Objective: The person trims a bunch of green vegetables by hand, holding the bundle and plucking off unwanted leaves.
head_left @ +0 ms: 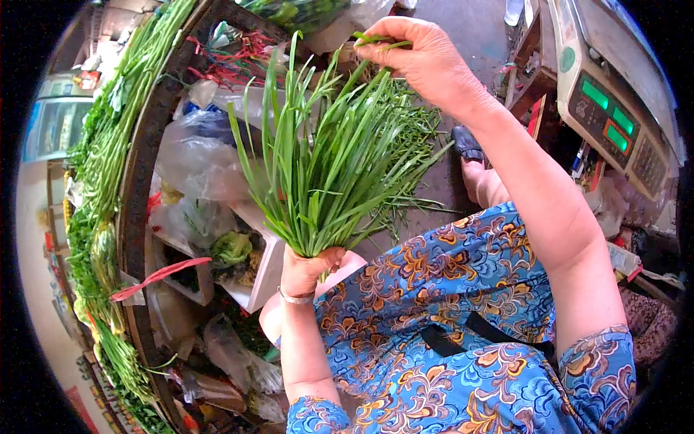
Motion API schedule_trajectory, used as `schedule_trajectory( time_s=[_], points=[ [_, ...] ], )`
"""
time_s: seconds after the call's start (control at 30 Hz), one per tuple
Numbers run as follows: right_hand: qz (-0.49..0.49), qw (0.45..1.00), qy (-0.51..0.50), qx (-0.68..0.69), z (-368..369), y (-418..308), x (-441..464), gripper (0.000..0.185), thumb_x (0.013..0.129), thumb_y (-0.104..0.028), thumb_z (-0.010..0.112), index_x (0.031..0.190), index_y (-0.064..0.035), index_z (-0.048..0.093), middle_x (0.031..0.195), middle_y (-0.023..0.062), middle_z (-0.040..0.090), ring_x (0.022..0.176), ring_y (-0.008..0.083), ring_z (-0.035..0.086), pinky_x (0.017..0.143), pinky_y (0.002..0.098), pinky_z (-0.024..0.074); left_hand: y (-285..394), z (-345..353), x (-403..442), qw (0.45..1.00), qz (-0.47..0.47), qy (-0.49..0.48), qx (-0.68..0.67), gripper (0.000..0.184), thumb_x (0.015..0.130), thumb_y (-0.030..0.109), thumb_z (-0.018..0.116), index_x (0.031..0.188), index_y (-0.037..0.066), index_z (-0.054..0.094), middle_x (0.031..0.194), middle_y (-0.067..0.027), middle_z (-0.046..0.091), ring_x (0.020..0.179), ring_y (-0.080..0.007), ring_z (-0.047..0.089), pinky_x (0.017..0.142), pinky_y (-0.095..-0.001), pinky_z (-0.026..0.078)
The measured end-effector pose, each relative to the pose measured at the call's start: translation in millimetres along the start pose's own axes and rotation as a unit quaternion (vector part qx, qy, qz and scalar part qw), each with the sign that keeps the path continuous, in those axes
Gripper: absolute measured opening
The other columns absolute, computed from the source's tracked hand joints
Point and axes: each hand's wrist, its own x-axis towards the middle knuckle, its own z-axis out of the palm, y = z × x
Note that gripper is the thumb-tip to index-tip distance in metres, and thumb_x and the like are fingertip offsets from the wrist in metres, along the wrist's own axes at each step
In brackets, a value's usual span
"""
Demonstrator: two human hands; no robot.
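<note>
A thick bunch of long green leaves (pixel 318 173) fans upward from my left hand (pixel 311 271), whose fingers are wrapped round its lower end. Above the bunch, at its upper right, my right hand (pixel 405 47) pinches a few green blades (pixel 379 40) between thumb and fingers. Loose green leaves (pixel 412 152) lie in a heap on the floor behind and to the right of the bunch.
Long green vegetables (pixel 123 123) line a shelf edge at the left. Plastic bags (pixel 202 155) and a white foam box (pixel 267 267) holding a leafy head (pixel 231 248) are beside the bunch. A scale (pixel 614 108) with lit green digits stands at the right.
</note>
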Motion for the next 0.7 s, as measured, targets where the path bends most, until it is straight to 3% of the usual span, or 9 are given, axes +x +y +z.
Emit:
schedule_trajectory(
  time_s=[0.17, 0.2, 0.23, 0.3, 0.33, 0.5, 0.57, 0.6, 0.7],
  points=[
    [-0.02, 0.996, 0.075, -0.047, -12, 6, 4, 0.027, 0.084, -0.026, 0.072, 0.095, -0.0022, 0.068, 0.069, 0.0023, 0.062, 0.063, 0.0086, 0.057, 0.06, 0.0254, 0.046, 3, -1, -2, 0.999, -0.001, 0.032, -0.001, 0.029, 0.07, -0.006, 0.074, 0.097, -0.003, 0.063, 0.075, -0.0103, 0.065, 0.058, -0.0158, 0.06, 0.051, -0.0274, 0.049],
    [-0.021, 0.984, 0.078, -0.16, -16, 7, 5, 0.029, 0.082, -0.03, 0.073, 0.1, -0.0074, 0.069, 0.084, 0.0054, 0.067, 0.08, 0.015, 0.063, 0.072, 0.0337, 0.0481, 5, 0, -3, 0.999, -0.003, 0.039, 0.004, 0.028, 0.07, -0.006, 0.074, 0.096, -0.003, 0.063, 0.074, -0.0101, 0.065, 0.058, -0.0158, 0.06, 0.051, -0.0272, 0.049],
    [-0.023, 0.984, 0.077, -0.16, -15, 11, 3, 0.029, 0.082, -0.03, 0.073, 0.1, -0.0074, 0.069, 0.084, 0.0054, 0.067, 0.08, 0.015, 0.063, 0.072, 0.0337, 0.0481, 6, 1, -3, 0.999, -0.005, 0.046, 0.009, 0.028, 0.07, -0.006, 0.074, 0.095, -0.004, 0.063, 0.074, -0.01, 0.065, 0.057, -0.0157, 0.059, 0.051, -0.0271, 0.049],
    [-0.155, 0.895, 0.141, -0.394, -9, 18, -2, 0.031, 0.079, -0.034, 0.073, 0.103, -0.0132, 0.07, 0.107, 0.008, 0.067, 0.106, 0.024, 0.059, 0.088, 0.0458, 0.0428, 6, 1, -3, 0.999, 0.002, 0.045, 0.009, 0.027, 0.07, -0.006, 0.073, 0.095, -0.003, 0.063, 0.073, -0.0095, 0.065, 0.056, -0.0155, 0.059, 0.05, -0.027, 0.048],
    [-0.107, 0.902, 0.095, -0.407, -9, 16, -7, 0.032, 0.079, -0.035, 0.071, 0.106, -0.0169, 0.07, 0.121, 0.0076, 0.061, 0.12, 0.0297, 0.05, 0.095, 0.0533, 0.0351, 6, 1, -2, 0.999, 0.007, 0.043, 0.009, 0.026, 0.07, -0.006, 0.073, 0.094, -0.003, 0.063, 0.073, -0.0091, 0.064, 0.055, -0.0152, 0.059, 0.05, -0.0269, 0.048],
    [-0.141, 0.918, 0.022, -0.369, -4, 7, -5, 0.018, 0.082, -0.026, 0.067, 0.095, -0.0154, 0.071, 0.096, 0.0089, 0.065, 0.099, 0.0309, 0.06, 0.086, 0.0456, 0.0442, 6, 0, -2, 0.999, 0.0, 0.039, 0.003, 0.026, 0.07, -0.006, 0.073, 0.094, -0.003, 0.063, 0.072, -0.0084, 0.064, 0.055, -0.0147, 0.058, 0.049, -0.0267, 0.048],
    [-0.141, 0.963, -0.039, -0.226, 7, 4, -7, 0.012, 0.082, -0.02, 0.065, 0.091, -0.0135, 0.07, 0.084, 0.0102, 0.063, 0.087, 0.0308, 0.062, 0.076, 0.0417, 0.0488, 6, 0, -1, 0.999, 0.001, 0.032, -0.003, 0.026, 0.07, -0.006, 0.073, 0.094, -0.003, 0.063, 0.072, -0.0082, 0.064, 0.055, -0.0146, 0.058, 0.049, -0.0267, 0.048],
    [-0.158, 0.96, -0.048, -0.225, 11, 4, -9, 0.011, 0.082, -0.015, 0.063, 0.09, -0.0123, 0.07, 0.08, 0.0107, 0.061, 0.081, 0.0305, 0.063, 0.071, 0.0406, 0.0506, 6, 0, -1, 0.999, 0.002, 0.035, 0.004, 0.027, 0.07, -0.006, 0.074, 0.094, -0.003, 0.063, 0.072, -0.0083, 0.064, 0.055, -0.0146, 0.058, 0.049, -0.0267, 0.048],
    [-0.15, 0.967, -0.093, -0.185, 22, 1, -13, 0.011, 0.08, -0.014, 0.065, 0.089, -0.0106, 0.069, 0.082, 0.011, 0.063, 0.081, 0.031, 0.063, 0.072, 0.0419, 0.0501, 6, 1, -1, 0.999, -0.001, 0.035, 0.01, 0.028, 0.069, -0.004, 0.075, 0.094, -0.003, 0.063, 0.073, -0.0083, 0.064, 0.055, -0.0144, 0.058, 0.049, -0.0264, 0.048]
  ],
)
